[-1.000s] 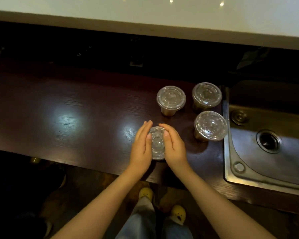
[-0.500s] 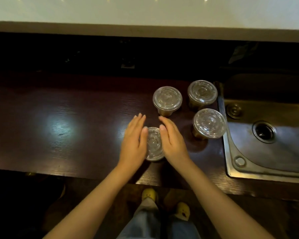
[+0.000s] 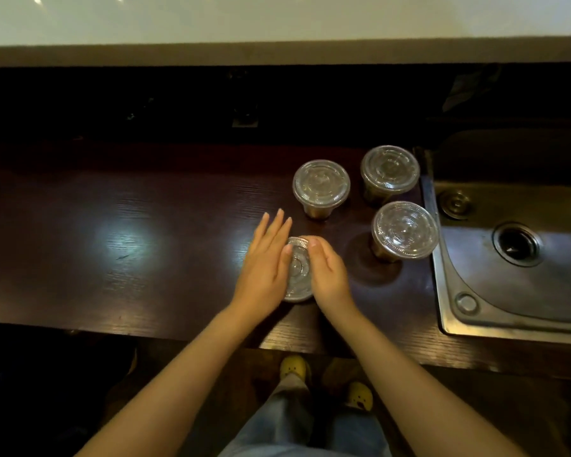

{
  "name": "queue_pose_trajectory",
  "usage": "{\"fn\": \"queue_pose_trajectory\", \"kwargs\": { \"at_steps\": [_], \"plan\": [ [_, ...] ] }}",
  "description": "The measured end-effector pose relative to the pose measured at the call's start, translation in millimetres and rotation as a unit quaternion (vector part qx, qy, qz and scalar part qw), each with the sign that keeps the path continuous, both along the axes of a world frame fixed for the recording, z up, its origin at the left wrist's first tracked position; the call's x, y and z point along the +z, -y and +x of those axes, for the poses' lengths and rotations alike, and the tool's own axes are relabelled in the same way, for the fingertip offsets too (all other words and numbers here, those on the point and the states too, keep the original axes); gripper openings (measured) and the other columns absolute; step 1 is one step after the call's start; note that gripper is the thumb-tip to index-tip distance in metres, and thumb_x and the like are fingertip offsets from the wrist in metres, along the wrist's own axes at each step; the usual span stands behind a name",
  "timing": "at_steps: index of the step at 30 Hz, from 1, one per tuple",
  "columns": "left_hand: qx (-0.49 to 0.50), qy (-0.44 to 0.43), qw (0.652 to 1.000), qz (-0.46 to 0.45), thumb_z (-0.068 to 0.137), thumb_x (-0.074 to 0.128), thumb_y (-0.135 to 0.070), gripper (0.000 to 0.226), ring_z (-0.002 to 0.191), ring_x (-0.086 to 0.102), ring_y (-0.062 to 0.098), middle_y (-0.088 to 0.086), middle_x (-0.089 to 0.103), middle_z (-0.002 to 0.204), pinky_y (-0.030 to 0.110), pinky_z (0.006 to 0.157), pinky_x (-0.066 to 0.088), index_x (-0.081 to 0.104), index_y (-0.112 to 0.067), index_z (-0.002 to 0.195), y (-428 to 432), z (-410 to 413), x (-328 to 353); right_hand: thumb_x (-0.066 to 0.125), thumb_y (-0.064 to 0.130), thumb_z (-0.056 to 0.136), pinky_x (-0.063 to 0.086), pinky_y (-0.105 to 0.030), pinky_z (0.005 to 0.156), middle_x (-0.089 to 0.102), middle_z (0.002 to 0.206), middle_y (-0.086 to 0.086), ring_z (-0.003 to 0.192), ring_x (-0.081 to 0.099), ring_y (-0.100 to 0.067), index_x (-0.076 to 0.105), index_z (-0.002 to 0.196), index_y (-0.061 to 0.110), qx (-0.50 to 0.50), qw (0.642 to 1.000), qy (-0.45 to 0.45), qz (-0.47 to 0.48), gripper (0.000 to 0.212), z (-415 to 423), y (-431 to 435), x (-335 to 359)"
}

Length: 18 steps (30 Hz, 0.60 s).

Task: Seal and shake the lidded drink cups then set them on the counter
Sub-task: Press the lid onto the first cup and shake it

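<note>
A clear lidded drink cup (image 3: 298,270) stands on the dark wooden counter (image 3: 112,242) near its front edge. My left hand (image 3: 266,262) lies flat over the lid's left side, fingers straight and pointing away. My right hand (image 3: 328,272) curls over the lid's right side, its fingertips on the far rim. Only a strip of the lid shows between the hands. Three more lidded cups with brown drink stand upright beyond and to the right: one (image 3: 321,186) just past my fingers, one (image 3: 389,171) at the back, one (image 3: 404,229) beside the sink.
A steel sink (image 3: 515,275) with a drain is set into the counter on the right. A dark recess and a pale ledge (image 3: 277,24) run along the back. My legs and yellow slippers (image 3: 294,366) show below the counter's front edge.
My left fingers have straightened and reached farther over the lid. My right fingers have curled in onto the far rim. The cup has stayed where it stood.
</note>
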State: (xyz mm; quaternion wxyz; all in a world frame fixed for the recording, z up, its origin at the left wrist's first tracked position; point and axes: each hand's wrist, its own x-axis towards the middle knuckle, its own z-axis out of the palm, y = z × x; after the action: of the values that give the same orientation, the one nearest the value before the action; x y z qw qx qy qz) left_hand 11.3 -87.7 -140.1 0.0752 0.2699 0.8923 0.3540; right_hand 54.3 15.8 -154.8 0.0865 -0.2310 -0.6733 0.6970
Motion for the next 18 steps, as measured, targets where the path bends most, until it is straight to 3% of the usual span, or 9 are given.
{"fn": "queue_pose_trajectory", "kwargs": {
  "at_steps": [2,4,6,8,10,13,16,18],
  "plan": [
    [-0.070,0.001,0.997,-0.033,0.093,0.021,-0.042,0.056,0.142,0.000,0.008,-0.012,0.014,0.149,0.023,0.114,0.003,0.028,-0.017,0.143,7.1,-15.4,4.2,0.033,0.009,0.099,0.043,-0.006,0.072,0.060,0.090,0.009,0.074,0.058,0.014,0.056,0.102,0.012,-0.007,0.999,-0.004,-0.038,0.024,5.8,7.3,0.7],
    [-0.123,-0.013,0.988,-0.097,0.090,0.017,-0.048,0.061,0.142,-0.001,0.007,-0.009,0.015,0.152,0.029,0.115,0.006,0.026,-0.021,0.144,14.3,-26.2,9.7,0.029,0.013,0.100,0.040,-0.002,0.082,0.058,0.106,0.010,0.093,0.055,0.012,0.053,0.118,0.012,0.026,0.997,-0.002,-0.078,0.030,14.2,5.6,-2.0],
    [-0.138,-0.059,0.977,-0.151,0.090,0.015,-0.049,0.062,0.141,0.000,0.008,0.000,0.019,0.155,0.033,0.115,0.005,0.026,-0.020,0.144,15.6,-28.4,16.4,0.026,0.012,0.100,0.035,-0.015,0.105,0.053,0.130,0.001,0.122,0.047,-0.004,0.047,0.130,0.014,0.043,0.988,-0.005,-0.151,0.037,25.3,-3.7,-11.0],
    [-0.106,-0.058,0.981,-0.153,0.094,0.019,-0.045,0.057,0.143,0.004,0.010,0.003,0.022,0.155,0.031,0.116,0.002,0.029,-0.019,0.143,7.3,-20.8,23.4,0.026,0.001,0.096,0.032,-0.018,0.108,0.041,0.144,-0.005,0.132,0.037,-0.012,0.035,0.138,0.012,0.086,0.979,-0.017,-0.185,0.044,37.1,-14.0,-19.2],
    [-0.064,-0.045,0.985,-0.156,0.096,0.022,-0.041,0.054,0.144,0.009,0.013,0.004,0.023,0.154,0.028,0.116,0.001,0.029,-0.016,0.143,-6.0,-8.9,24.7,0.036,-0.010,0.090,0.030,-0.012,0.106,0.033,0.143,0.003,0.135,0.030,-0.010,0.024,0.140,0.018,0.177,0.977,-0.020,-0.114,0.059,40.5,-21.0,-26.0],
    [-0.032,-0.109,0.970,-0.214,0.096,0.022,-0.045,0.058,0.144,0.016,0.016,0.006,0.024,0.154,0.029,0.116,0.003,0.027,-0.013,0.144,-14.3,4.2,14.4,0.060,-0.005,0.083,0.024,-0.020,0.113,0.028,0.141,0.016,0.137,0.026,-0.004,0.020,0.134,0.033,0.298,0.954,-0.033,-0.018,0.075,30.5,-25.2,-27.2],
    [-0.025,-0.137,0.963,-0.232,0.090,0.016,-0.049,0.066,0.142,0.021,0.016,0.007,0.027,0.153,0.030,0.116,0.007,0.028,-0.012,0.144,-14.4,4.5,10.5,0.069,0.001,0.078,0.026,-0.009,0.107,0.031,0.140,0.011,0.132,0.029,-0.002,0.023,0.140,0.021,0.330,0.944,-0.025,-0.014,0.080,17.0,-33.9,-23.0],
    [-0.023,-0.141,0.960,-0.239,0.089,0.015,-0.051,0.069,0.142,0.021,0.016,0.007,0.027,0.153,0.030,0.116,0.007,0.028,-0.011,0.144,-15.8,6.2,11.7,0.071,0.004,0.076,0.028,-0.010,0.106,0.034,0.138,0.012,0.130,0.032,-0.001,0.026,0.140,0.020,0.353,0.935,-0.017,-0.007,0.080,10.3,-40.9,-26.7]
  ]
}}
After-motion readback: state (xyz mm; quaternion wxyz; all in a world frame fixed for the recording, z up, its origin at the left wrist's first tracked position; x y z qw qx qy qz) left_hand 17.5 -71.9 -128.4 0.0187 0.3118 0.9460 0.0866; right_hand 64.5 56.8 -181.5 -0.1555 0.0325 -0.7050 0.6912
